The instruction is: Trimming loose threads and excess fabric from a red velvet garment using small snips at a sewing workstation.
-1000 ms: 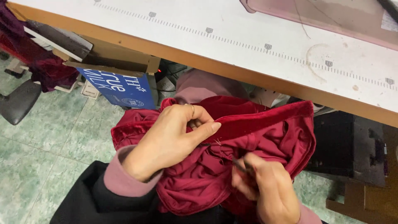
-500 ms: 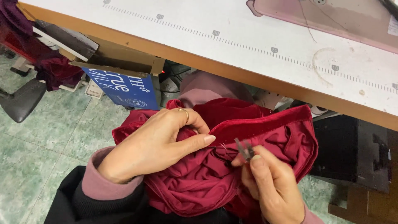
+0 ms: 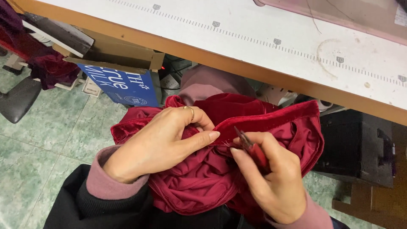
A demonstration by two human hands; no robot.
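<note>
A: Seeing one bunched-up dark red velvet garment (image 3: pixel 254 165) sitting in the lap, just below the bench (image 3: pixel 271 55) edge. Left hand (image 3: pixel 163 142) pinching a fold of it, fingers closed on the cloth, one ring showing on a finger.

B: Right hand (image 3: pixel 271 178) wrapping around one small red-handled snipper (image 3: pixel 251 147), tips pointing at the fold right by the left thumb. So two hands, close together but not touching each other, both clamped on something.

A: Containers: spotting one open cardboard box (image 3: pixel 114 55) under the bench, flaps up. Can't tell what's inside, too dark. One blue printed panel (image 3: pixel 121 85) leaning against its front.

B: Also noticing one black box-like unit (image 3: pixel 360 148) at right on the floor, and more dark red cloth (image 3: pixel 46 65) hanging at far left, next to a black seat (image 3: pixel 17 101). Green floor tiles (image 3: pixel 46 140) underneath everything.

A: Bench top looking white, with a printed ruler strip running along it.
</note>
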